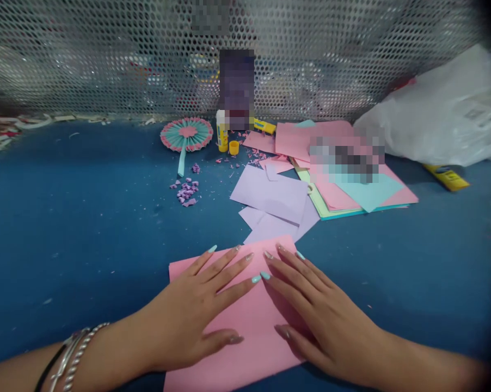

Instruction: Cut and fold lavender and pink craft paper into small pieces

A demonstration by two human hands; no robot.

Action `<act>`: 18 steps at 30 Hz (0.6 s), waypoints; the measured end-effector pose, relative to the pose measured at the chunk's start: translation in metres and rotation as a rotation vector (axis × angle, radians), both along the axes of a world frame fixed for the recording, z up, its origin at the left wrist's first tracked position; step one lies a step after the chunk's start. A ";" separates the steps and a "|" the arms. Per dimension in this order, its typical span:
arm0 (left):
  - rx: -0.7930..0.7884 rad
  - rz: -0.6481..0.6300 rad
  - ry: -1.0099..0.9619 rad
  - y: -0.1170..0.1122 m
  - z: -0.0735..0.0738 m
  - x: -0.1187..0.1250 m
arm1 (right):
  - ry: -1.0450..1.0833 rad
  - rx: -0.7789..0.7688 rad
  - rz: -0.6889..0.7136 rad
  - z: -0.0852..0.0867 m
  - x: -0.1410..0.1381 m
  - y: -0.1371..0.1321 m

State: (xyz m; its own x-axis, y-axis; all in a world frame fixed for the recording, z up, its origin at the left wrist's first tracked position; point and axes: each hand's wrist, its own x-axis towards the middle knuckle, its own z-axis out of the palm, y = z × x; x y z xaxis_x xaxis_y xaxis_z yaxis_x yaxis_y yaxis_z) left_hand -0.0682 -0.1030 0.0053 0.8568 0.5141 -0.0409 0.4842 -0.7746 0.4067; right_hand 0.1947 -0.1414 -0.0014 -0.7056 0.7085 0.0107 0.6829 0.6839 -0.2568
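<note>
A pink sheet of paper lies on the blue table right in front of me, with what looks like a fold along its far edge. My left hand rests flat on its left half, fingers spread. On the right half lies my right hand, also flat with fingers apart. The two index fingertips nearly meet near the middle of the sheet. Just beyond it are lilac paper pieces, overlapping one another and close to the sheet's far edge.
A pleated paper fan lies at the back, near purple scraps. A glue stick stands beside its yellow cap. Stacked coloured paper is at right, with a white plastic bag behind. Perforated metal mesh closes the back.
</note>
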 end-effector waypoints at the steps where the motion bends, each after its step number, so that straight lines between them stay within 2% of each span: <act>1: -0.003 -0.008 -0.004 0.001 0.000 -0.002 | 0.001 -0.004 -0.002 0.000 0.000 0.000; 8: -0.011 -0.022 0.040 0.000 -0.005 -0.005 | -0.037 -0.010 0.018 0.001 -0.001 0.002; 18: -0.030 -0.010 0.024 0.000 -0.002 -0.004 | -0.053 0.006 0.024 0.000 0.000 0.004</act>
